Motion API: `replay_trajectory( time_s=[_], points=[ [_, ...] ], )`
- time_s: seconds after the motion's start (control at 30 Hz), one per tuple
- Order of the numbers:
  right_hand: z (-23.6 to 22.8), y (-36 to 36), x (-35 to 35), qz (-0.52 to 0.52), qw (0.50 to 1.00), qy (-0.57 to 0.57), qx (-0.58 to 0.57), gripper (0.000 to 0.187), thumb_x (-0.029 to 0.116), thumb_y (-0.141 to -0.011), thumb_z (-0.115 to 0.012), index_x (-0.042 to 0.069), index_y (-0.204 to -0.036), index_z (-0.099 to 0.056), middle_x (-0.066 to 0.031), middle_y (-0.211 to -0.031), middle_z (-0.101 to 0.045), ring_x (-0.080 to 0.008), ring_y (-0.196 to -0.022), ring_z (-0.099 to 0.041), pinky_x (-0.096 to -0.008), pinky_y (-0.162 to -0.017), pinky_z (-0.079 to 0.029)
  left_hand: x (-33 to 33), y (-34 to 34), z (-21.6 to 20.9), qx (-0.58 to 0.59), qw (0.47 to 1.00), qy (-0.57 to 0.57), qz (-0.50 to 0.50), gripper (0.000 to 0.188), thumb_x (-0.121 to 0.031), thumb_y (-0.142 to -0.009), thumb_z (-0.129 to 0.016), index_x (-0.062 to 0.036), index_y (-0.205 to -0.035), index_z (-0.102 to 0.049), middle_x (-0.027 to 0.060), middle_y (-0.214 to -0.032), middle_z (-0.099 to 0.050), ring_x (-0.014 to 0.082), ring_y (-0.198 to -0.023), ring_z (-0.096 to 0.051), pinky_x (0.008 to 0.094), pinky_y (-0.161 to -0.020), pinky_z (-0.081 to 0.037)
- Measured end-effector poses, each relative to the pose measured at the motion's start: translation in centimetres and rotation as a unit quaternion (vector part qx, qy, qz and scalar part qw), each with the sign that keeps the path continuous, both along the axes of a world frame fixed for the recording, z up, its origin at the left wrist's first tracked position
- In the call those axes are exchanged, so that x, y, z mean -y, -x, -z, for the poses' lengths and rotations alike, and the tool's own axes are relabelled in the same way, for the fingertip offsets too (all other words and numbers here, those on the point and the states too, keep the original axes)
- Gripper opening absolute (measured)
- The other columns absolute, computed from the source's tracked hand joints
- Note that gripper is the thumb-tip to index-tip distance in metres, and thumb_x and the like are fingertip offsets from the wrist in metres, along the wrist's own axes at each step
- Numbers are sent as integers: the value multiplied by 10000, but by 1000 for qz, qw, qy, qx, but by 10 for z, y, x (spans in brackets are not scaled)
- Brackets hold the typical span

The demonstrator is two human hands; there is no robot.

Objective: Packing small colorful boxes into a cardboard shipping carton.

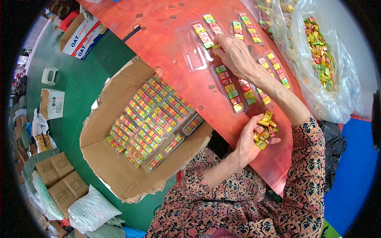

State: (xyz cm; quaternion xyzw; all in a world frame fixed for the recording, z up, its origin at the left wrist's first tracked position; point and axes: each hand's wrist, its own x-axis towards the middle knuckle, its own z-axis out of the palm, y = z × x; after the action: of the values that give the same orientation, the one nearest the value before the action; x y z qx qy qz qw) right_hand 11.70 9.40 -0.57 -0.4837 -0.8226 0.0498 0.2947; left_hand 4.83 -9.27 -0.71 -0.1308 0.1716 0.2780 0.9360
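Note:
My left hand (249, 143) is cupped palm up near the table's front edge, holding a heap of small wrapped cubes (265, 131) in red, yellow and green. Farther up the table my right hand (237, 57) is closed at the fingertips over a clear plastic tray (195, 55). A yellow-green cube seems to be pinched there, partly hidden by the fingers. Beside that hand, a filled tray (203, 35) holds a row of cubes. Another filled tray (229, 88) lies below the wrist. More filled trays lie beneath and around my right forearm, which covers some of them.
A big clear bag (337, 91) of loose cubes stands along the table's right side. Left of the red table (158, 29), an open carton (105, 148) holds many filled trays. Brown boxes (59, 170), a white sack (93, 208) and a white stool (49, 76) are on the green floor.

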Motion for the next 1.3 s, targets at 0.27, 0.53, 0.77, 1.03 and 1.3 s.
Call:
replay_trajectory(
  time_s=[0.27,0.53,0.77,1.03,1.3],
  points=[
    [-15,4,-4,72,984,158,-36,153,101,-760,-548,-49,-774,-575,-213,-659,-583,-327,-669,-594,-395,-621,-452,2,-1,2,7,1000,-5,-9,301,-329,-886,-412,-102,-1040,-536,44,-900,-589,171,-791,-586,463,-718,-505],
    [-18,7,-11,78,985,151,-34,189,118,-769,-517,-54,-798,-589,-204,-659,-597,-316,-633,-600,-369,-627,-469,1,0,2,20,1000,0,-12,290,-316,-892,-407,-104,-1037,-541,59,-917,-602,205,-815,-594,511,-750,-485],
    [0,-8,-7,-29,999,-20,11,160,94,-780,-513,-11,-893,-555,-170,-703,-598,-330,-702,-586,-397,-652,-452,1,0,1,6,1000,-2,0,286,-325,-884,-419,-104,-1014,-546,42,-888,-595,166,-769,-585,466,-714,-505],
    [-4,4,-4,84,986,73,128,164,177,-767,-588,28,-811,-535,-167,-680,-582,-339,-660,-571,-417,-604,-437,1,2,12,54,998,1,-10,332,-301,-885,-410,-70,-1080,-547,83,-923,-621,222,-857,-601,533,-776,-473],
    [-20,-16,9,-2,995,92,44,172,196,-817,-550,31,-865,-567,-160,-685,-588,-314,-645,-572,-392,-603,-441,-1,2,-4,3,1000,4,8,320,-324,-879,-423,-71,-1034,-543,77,-893,-603,236,-842,-608,464,-723,-501]
  ],
)
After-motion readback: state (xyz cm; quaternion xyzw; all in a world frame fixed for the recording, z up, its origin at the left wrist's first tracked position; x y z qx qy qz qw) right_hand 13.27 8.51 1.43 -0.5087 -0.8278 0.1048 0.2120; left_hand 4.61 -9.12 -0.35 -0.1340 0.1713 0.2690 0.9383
